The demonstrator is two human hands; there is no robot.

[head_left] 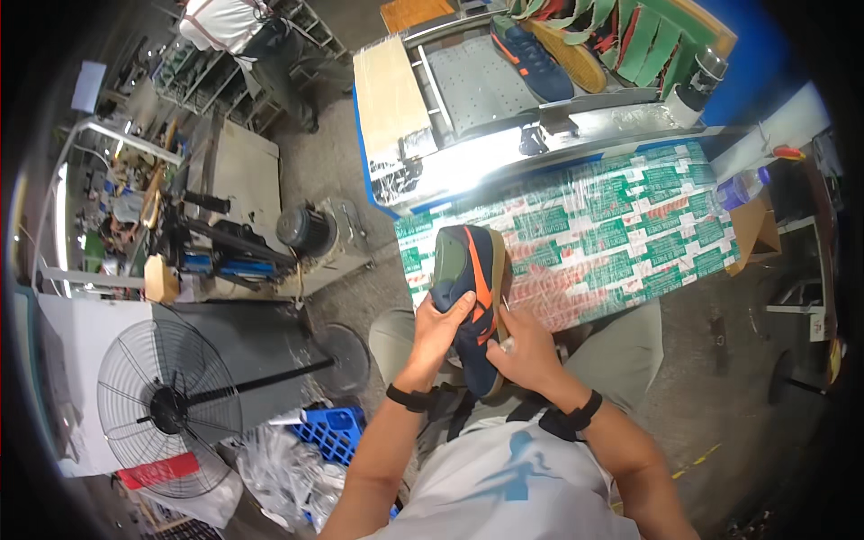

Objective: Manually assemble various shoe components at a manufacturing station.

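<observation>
A navy sneaker with an orange stripe, a green inside and a tan sole is held over my lap, its length running away from me. My left hand grips its left side, with the thumb lying across the upper. On the sole side is my right hand, its fingers closed close against the sole edge. A thin pale sliver shows at these fingertips, too small to name. Beyond the shoe, a taped green-and-white covered work surface spreads out.
A metal-edged machine tray at the back bears another navy shoe and a tan sole. Green strips hang beside a dark cylinder. A purple-capped bottle lies at right. Leftward are a floor fan, a motor and a person.
</observation>
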